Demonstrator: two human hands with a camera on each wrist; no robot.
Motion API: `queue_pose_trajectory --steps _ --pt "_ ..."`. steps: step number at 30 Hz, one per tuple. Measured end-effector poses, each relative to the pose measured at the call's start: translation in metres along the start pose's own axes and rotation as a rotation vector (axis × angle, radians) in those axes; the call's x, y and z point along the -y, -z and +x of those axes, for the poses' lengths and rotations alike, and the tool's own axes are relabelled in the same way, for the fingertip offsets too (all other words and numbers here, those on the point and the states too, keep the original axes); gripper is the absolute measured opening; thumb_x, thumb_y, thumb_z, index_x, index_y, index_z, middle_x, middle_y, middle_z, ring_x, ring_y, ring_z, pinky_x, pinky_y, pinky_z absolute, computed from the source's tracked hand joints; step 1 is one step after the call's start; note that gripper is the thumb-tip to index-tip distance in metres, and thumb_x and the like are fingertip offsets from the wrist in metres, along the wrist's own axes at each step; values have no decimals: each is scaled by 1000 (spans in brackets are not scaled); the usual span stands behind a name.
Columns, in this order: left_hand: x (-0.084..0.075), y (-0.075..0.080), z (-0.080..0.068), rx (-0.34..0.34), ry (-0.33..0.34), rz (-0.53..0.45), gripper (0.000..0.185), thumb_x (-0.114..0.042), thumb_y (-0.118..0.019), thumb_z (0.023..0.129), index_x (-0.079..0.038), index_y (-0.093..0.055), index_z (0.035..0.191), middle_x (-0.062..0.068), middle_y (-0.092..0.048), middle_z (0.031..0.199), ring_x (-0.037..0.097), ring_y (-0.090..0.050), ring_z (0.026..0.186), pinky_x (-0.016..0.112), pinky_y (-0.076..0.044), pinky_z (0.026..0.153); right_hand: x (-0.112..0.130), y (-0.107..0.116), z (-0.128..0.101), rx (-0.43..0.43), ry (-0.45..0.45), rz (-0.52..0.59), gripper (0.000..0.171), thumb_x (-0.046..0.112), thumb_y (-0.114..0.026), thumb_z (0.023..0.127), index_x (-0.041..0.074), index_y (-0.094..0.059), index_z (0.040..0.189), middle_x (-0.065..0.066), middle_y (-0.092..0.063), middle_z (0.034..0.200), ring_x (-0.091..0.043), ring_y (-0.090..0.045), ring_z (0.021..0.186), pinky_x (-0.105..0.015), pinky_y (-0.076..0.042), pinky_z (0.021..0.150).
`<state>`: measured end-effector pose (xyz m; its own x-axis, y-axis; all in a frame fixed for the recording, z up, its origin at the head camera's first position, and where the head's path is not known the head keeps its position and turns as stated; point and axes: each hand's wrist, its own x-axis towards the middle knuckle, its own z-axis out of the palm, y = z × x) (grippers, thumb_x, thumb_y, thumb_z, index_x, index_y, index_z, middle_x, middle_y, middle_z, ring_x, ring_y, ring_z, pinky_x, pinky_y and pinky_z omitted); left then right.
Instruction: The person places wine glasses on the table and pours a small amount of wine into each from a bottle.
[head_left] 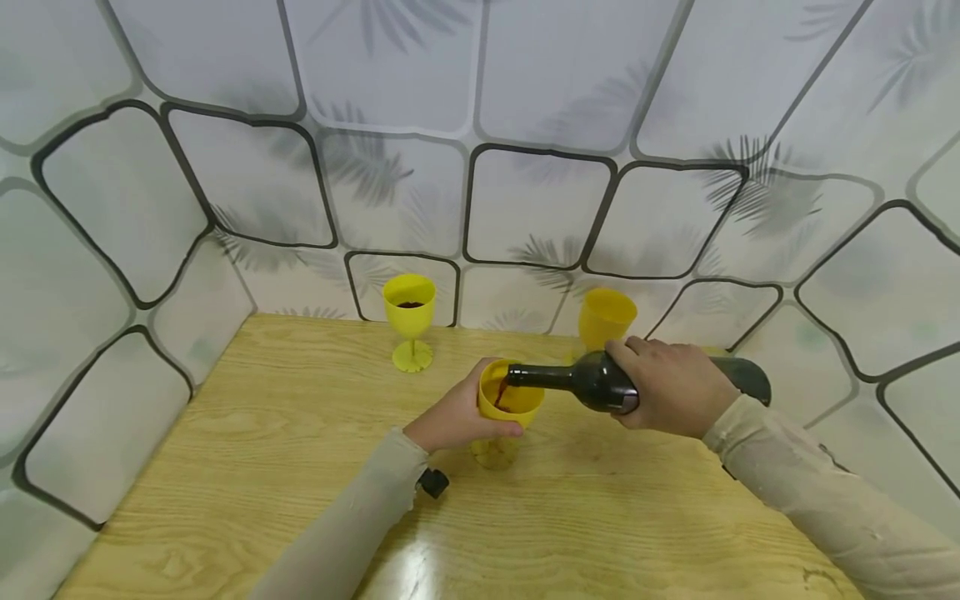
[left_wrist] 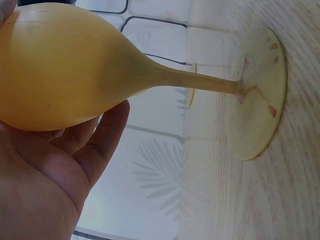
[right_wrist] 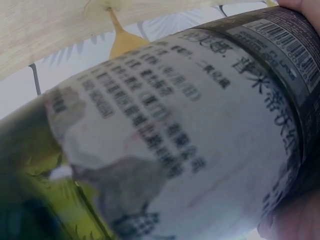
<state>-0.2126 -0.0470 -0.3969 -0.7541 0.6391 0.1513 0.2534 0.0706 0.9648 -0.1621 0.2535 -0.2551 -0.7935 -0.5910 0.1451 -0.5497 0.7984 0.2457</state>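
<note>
While the dark bottle lies nearly level at the centre of the head view, its mouth sits over the rim of the yellow goblet just left of it, and a dark red stream runs into the cup. The right hand wraps the bottle's body, fingers curled over the top, so that grip is clamped round the glass; in the right wrist view the bottle's pale printed label fills the frame with a barcode at the upper right. The left hand cups the goblet's bowl from the left, thumb across the near side, its grip curved round the bowl. In the left wrist view, fingers lie against the bowl, and the goblet's round foot stands on the wooden counter.

A second yellow goblet stands at the upper left of the counter near the patterned wall, holding a little dark liquid. A third yellow goblet stands behind the bottle, partly hidden by it. A small black cap lies on the counter beside the left sleeve.
</note>
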Motion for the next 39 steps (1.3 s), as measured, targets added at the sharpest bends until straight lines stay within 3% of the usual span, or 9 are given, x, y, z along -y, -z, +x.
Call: queue_pose_trajectory --steps 39 --pt "2 0 1 2 -14 -13 85 -32 -89 84 -27 -36 150 0 -57 134 19 -59 119 40 -49 103 0 -3 -1 28 -16 19 72 45 -93 63 10 -56 114 -4 -64 87 -21 -66 71 -43 -57 58"
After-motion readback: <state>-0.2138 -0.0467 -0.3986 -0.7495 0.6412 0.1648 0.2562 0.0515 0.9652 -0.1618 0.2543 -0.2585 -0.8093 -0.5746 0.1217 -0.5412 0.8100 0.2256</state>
